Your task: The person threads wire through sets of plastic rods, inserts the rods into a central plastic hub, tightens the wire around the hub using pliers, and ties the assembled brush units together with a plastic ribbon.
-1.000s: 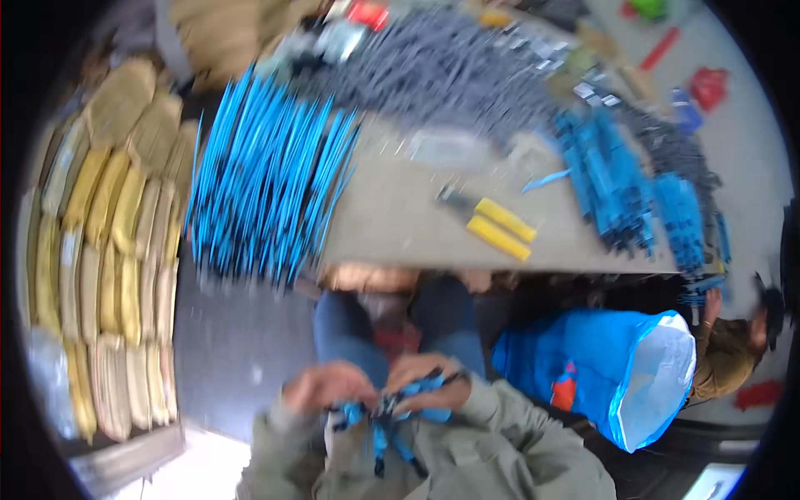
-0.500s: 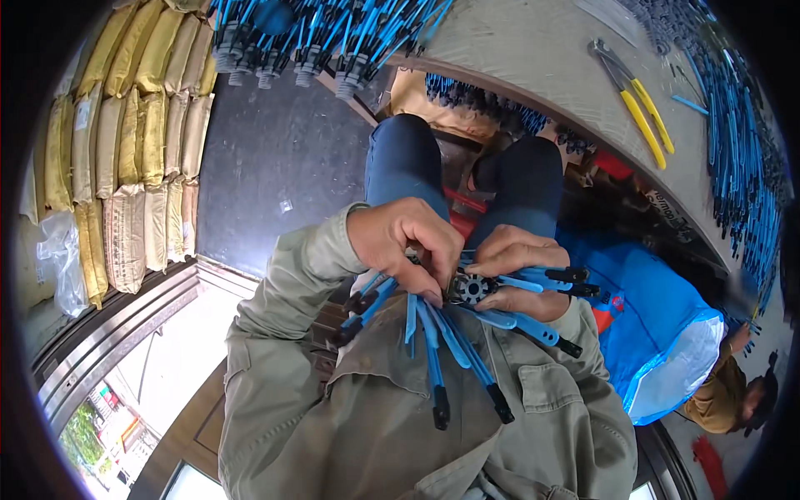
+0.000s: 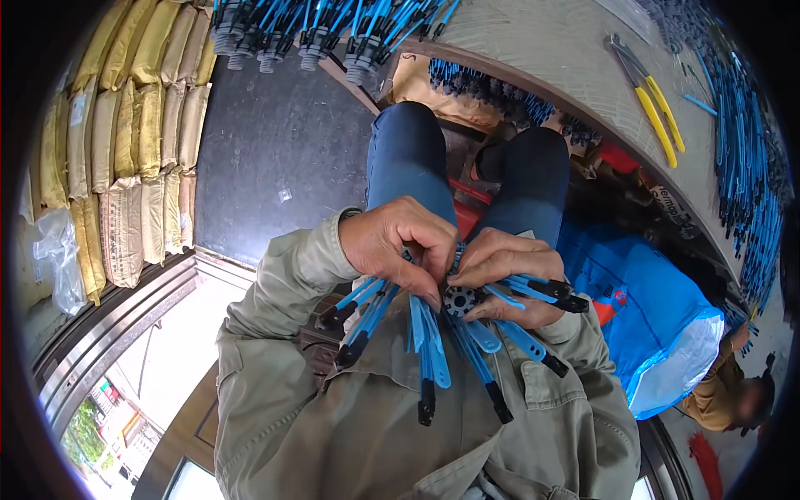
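Note:
In front of my lap is a round black slotted hub with several blue strips fanning out from it. The strips are flat, some with holes, and many end in black tips. My right hand pinches the hub between thumb and fingers, with more strips sticking out past its fingers. At the hub's left edge, my left hand has its thumb and fingers pressed together at the inner ends of the strips. What exactly lies between those fingertips is hidden. Further black-tipped strips show below the left hand.
Ahead, a workbench carries yellow-handled pliers and a pile of blue strips. Finished-looking hub bundles hang over its left end. Stacked sacks stand at left. A blue bag and another person are at right.
The hub has turned slightly and shifted a little left, and the strips around it have swung. Both hands keep their grip close together. The view has shifted slightly.

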Action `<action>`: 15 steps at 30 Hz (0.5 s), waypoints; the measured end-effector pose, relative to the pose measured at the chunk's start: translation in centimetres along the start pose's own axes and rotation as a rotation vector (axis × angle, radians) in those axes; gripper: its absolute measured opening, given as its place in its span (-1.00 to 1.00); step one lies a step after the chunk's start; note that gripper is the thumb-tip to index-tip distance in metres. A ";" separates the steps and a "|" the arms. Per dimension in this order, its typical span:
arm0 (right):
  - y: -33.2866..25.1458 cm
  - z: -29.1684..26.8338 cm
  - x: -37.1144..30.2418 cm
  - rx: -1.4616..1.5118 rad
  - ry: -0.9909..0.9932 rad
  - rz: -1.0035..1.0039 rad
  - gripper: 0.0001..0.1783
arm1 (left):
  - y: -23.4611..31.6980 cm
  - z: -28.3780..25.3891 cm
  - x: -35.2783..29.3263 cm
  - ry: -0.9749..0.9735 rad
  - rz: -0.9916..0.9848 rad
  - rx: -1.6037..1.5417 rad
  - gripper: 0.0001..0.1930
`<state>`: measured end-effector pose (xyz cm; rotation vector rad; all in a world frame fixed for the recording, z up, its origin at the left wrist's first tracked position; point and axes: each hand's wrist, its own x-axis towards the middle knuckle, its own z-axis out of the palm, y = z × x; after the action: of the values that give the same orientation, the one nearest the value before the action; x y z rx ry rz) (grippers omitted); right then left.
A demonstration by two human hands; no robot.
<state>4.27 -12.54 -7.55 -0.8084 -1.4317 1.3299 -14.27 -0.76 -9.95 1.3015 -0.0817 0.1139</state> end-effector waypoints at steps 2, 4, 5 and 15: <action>0.3 -0.1 0.0 0.012 -0.056 -0.006 -0.73 | 0.1 -0.2 0.1 -0.017 -0.023 -0.020 -0.83; 0.2 -0.2 0.0 -0.010 -0.053 0.000 -0.69 | 0.3 -0.4 0.2 -0.043 -0.065 -0.051 -0.83; 0.1 -0.3 0.0 -0.033 -0.051 0.009 -0.64 | 0.5 -0.4 0.2 -0.044 -0.067 -0.047 -0.83; 0.4 0.6 -1.3 0.296 0.094 0.148 -0.25 | 0.7 -2.1 2.9 -0.269 -0.319 -0.133 -0.84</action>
<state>4.00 -13.93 -8.14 -0.7789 -1.0854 1.5515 -11.47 1.52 -9.50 1.1758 -0.1080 -0.3349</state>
